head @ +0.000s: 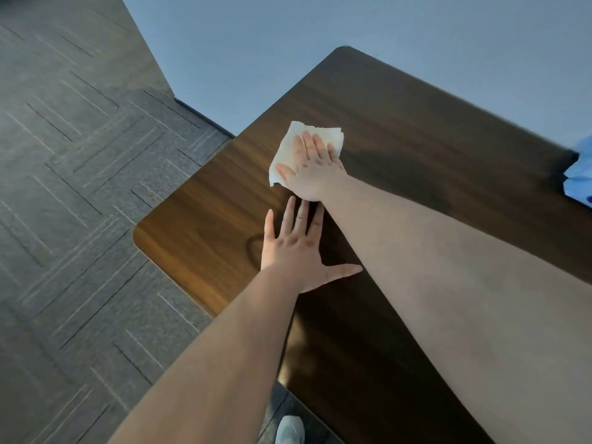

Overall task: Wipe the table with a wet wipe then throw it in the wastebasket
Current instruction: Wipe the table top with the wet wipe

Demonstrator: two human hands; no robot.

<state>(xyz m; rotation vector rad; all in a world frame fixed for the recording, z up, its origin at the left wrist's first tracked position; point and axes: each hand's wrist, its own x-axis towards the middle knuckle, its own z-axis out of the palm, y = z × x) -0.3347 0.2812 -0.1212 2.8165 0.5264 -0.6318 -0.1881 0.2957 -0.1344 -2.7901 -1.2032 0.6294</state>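
Dark wood-grain counter (400,129) with rounded corners fills the middle of the view. Right hand (312,169) lies palm-down on a white wet wipe (290,149), fingers spread flat and pointing away from the person. No closed grip here: the hand is wide and pressing the wipe onto the counter, not pinching it. The wipe sits under the fingers and palm, its far edge and left side sticking out past the fingertips and thumb; the sheet looks loosely folded and a bit creased. It lies near the counter's left edge.

Left hand (296,251) is flat on the counter, just on the near side of the right hand, fingers splayed wide, thumb out to the right, holding nothing. Its fingertips nearly reach the right wrist; whether they touch is unclear.

A faint ring mark (253,249) shows on the counter just left of the left hand. A blue item (581,177) sits at the counter's far right edge, cut off by the frame. Grey patterned carpet (80,187) lies left of the counter, and a light shoe (290,429) shows below its near edge.
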